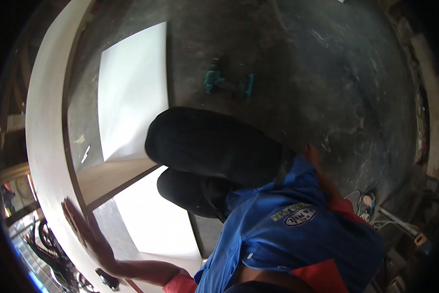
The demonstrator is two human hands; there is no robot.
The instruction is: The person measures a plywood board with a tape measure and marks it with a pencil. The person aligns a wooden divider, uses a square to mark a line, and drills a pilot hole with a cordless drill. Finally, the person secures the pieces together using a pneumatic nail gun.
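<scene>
My left hand (84, 228) lies against the long pale board (46, 122) at the left, its fingers stretched out and nothing held. A cross board (114, 179) meets that long board at an angle. Two white sheets or panels, an upper one (134, 93) and a lower one (156, 222), lie on either side of the cross board. Down by my hip, my right hand (312, 154) shows only in small part beside my dark trousers, and its fingers cannot be made out. My bent knees reach over the edges of the white panels.
A teal cordless drill (227, 85) lies on the dark floor beyond my knees. Cables (366, 207) and a handled tool (407, 227) lie at the lower right. Near the lower left, a small black object (107, 279) is by the long board, with a bicycle or similar dark tubing (48, 249) outside it.
</scene>
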